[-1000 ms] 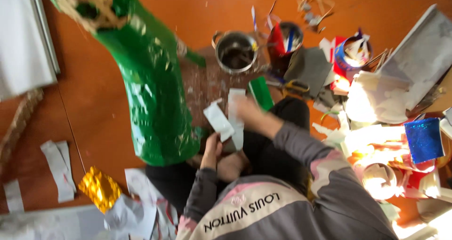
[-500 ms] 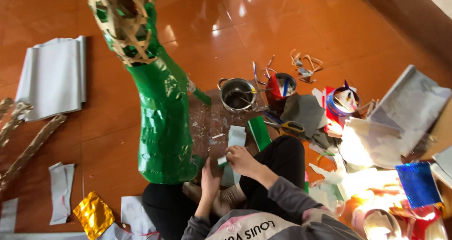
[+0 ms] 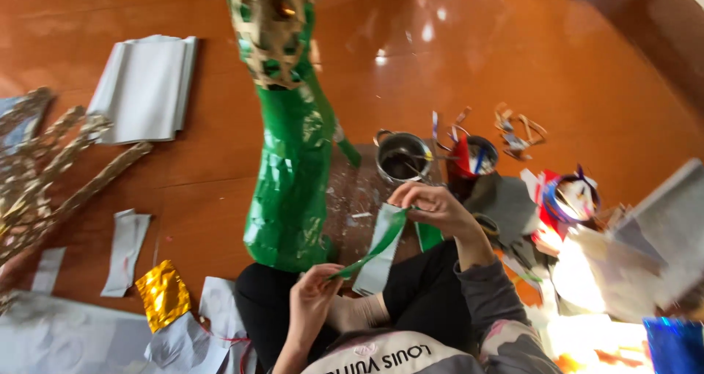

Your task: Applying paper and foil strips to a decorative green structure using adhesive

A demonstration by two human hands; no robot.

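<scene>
I sit on an orange floor with a tall green foil-covered sculpture (image 3: pixel 290 176) standing against my knees; its top is a gold lattice. My left hand (image 3: pixel 312 301) pinches the lower end of a green foil strip (image 3: pixel 375 246) with a white backing. My right hand (image 3: pixel 434 207) grips the strip's upper end, and the strip stretches slanted between both hands above my legs. The green layer looks partly separated from the white backing sheet.
A metal pot (image 3: pixel 402 158) and a cup of tools (image 3: pixel 473 158) stand just beyond my right hand. Grey sheets (image 3: pixel 147 88) lie far left, gold lattice pieces (image 3: pixel 51 176) at left, crumpled gold foil (image 3: pixel 163 293) near my knee. Paper clutter (image 3: pixel 623 257) fills the right.
The view tilted up, showing more of the sculpture. My hands have moved apart, the right rising and the left dropping, pulling the strip out long between them.
</scene>
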